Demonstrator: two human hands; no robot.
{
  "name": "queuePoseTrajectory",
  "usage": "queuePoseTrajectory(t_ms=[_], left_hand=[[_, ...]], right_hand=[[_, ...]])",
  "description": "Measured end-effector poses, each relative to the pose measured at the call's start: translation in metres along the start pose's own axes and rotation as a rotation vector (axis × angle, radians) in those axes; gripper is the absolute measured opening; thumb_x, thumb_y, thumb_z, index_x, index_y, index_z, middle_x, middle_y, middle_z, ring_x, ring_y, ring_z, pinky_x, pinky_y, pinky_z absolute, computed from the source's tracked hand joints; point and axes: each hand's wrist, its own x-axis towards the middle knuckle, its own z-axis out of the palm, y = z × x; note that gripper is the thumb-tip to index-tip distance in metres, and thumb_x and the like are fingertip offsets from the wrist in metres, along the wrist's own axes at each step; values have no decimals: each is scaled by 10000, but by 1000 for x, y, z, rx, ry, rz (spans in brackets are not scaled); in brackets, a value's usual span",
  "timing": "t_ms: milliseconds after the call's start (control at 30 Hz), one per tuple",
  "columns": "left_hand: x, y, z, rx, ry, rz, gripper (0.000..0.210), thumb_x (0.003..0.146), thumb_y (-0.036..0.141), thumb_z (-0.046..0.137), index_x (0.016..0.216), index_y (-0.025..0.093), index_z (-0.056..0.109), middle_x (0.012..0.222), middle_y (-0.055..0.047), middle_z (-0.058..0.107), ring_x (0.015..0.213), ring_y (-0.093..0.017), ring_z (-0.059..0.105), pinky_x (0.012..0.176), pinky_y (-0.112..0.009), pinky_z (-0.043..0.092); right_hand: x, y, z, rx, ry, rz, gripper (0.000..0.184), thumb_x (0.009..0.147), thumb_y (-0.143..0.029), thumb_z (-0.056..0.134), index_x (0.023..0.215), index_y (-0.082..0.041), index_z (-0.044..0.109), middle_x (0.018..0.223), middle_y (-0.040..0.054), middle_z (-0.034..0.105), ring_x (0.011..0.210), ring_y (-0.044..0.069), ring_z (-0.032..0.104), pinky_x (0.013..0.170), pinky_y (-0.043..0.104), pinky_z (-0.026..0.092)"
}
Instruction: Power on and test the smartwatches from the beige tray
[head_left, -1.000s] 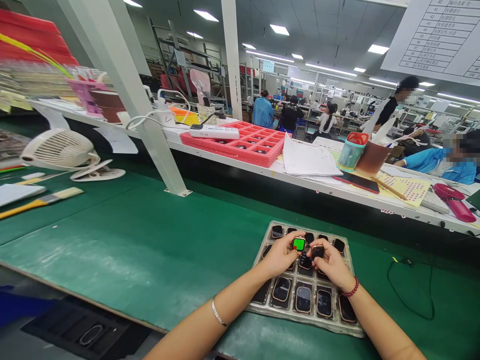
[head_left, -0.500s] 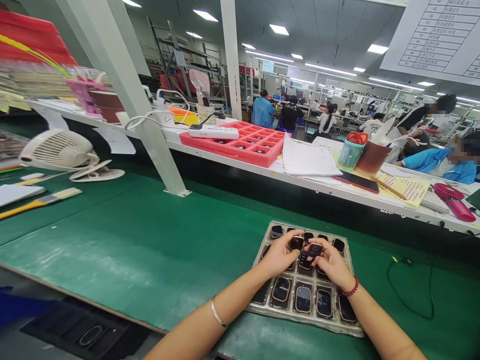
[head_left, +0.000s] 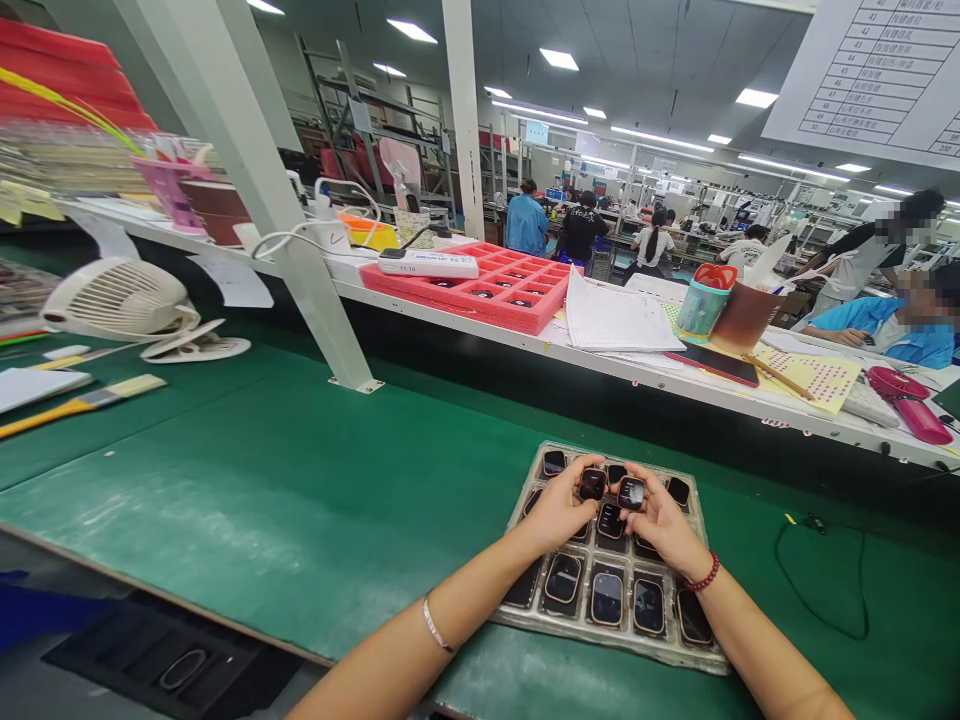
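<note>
Head cam: since approx. 0.5 s ago the right-held watch (head_left: 631, 492) has tipped up a bit, so its face now shows a pale patch (glare or lit display, can't tell); left-held watch (head_left: 593, 485) hardly moved, face dark.

Both hands grasping, 1 watch each: left hand (head_left: 559, 508) pinches w/ thumb below, fingers above; right hand (head_left: 664, 515) same grip, mirrored. Watches side by side, small gap btwn, both above tray (head_left: 622, 640).

Key relation: middle watch (head_left: 610, 520) sits in its cell, low btwn the hands, approx. equally near each. Held watches' long axis hard to tell; front-row watches (head_left: 606, 598), nearer the person than the hands, run lengthwise away from the body.

Room: L of left hand, past tray edge, bench (head_left: 337, 500) wide open. R of right wrist, tray edge close, then bench w/ cable plug (head_left: 814, 523). Beyond hands, far tray rim, then ledge (head_left: 480, 325), well apart.
</note>
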Motion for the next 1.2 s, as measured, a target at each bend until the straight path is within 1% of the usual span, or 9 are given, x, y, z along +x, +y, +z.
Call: queuePoseTrajectory(t_ms=[200, 300, 433, 600, 733, 833, 900, 1000, 1200], left_hand=[[-1, 1, 2, -204, -72, -26, 570, 677, 68, 582, 1205, 190, 407, 1064, -82, 599, 959, -185, 591, 768, -275, 469], [-2, 5, 3, -273, -77, -78, 571, 673, 104, 622, 1198, 185, 412, 965, -66, 622, 779, -147, 623, 660, -244, 476], [0, 10, -1, -390, -94, -178, 511, 707, 266, 660, 1154, 156, 439, 787, -43, 639, 548, -114, 603, 438, -173, 377], [7, 10, -13, -684, -208, -492, 534, 831, 558, 399, 1022, 81, 544, 705, -93, 662, 487, -118, 600, 380, -166, 336], [10, 9, -17, -752, -223, -565, 592, 846, 589, 319, 978, 71, 573, 652, -83, 661, 448, -101, 581, 377, -162, 341], [9, 8, -15, -736, -182, -521, 476, 831, 516, 452, 1013, 87, 551, 754, -102, 676, 519, -102, 614, 411, -151, 370], [8, 7, -12, -669, -129, -441, 428, 776, 393, 599, 1084, 111, 506, 873, -117, 671, 609, -118, 643, 454, -152, 397], [5, 6, -7, -518, -72, -304, 609, 642, 205, 721, 1173, 141, 429, 941, -105, 646, 687, -144, 649, 497, -174, 417], [2, 6, 1, -288, -88, -150, 516, 677, 105, 594, 1168, 160, 444, 950, -70, 625, 735, -138, 628, 546, -202, 439]], right_hand=[[3, -1, -2, 193, 18, 63, 595, 676, -104, 693, 1202, -256, 460, 1040, 40, 588, 638, 97, 586, 542, 205, 509], [2, -3, -5, 277, 30, 119, 541, 696, -133, 701, 1183, -221, 481, 1018, 52, 625, 625, 102, 616, 546, 194, 520], [3, -5, -12, 468, -19, 224, 370, 840, -371, 543, 1126, -137, 532, 953, 120, 673, 628, 140, 651, 526, 222, 535], [6, -8, -19, 595, -43, 390, 496, 901, -484, 321, 1050, -89, 581, 843, 137, 703, 570, 144, 655, 497, 228, 523], [6, -9, -21, 519, -42, 396, 511, 892, -516, 304, 1017, -116, 597, 837, 122, 704, 562, 137, 643, 489, 225, 510], [5, -8, -20, 439, -50, 348, 456, 864, -508, 396, 1052, -127, 559, 890, 135, 693, 595, 144, 645, 486, 221, 507], [3, -7, -17, 393, -24, 283, 361, 824, -401, 534, 1090, -158, 517, 960, 120, 676, 641, 139, 648, 513, 214, 512], [1, -8, -10, 304, 19, 191, 445, 724, -203, 660, 1124, -211, 466, 1047, 80, 636, 708, 128, 639, 584, 222, 523], [1, -7, 3, -12, 84, 44, 379, 723, -161, 615, 1070, -218, 474, 904, 26, 619, 579, 96, 561, 513, 226, 477]])
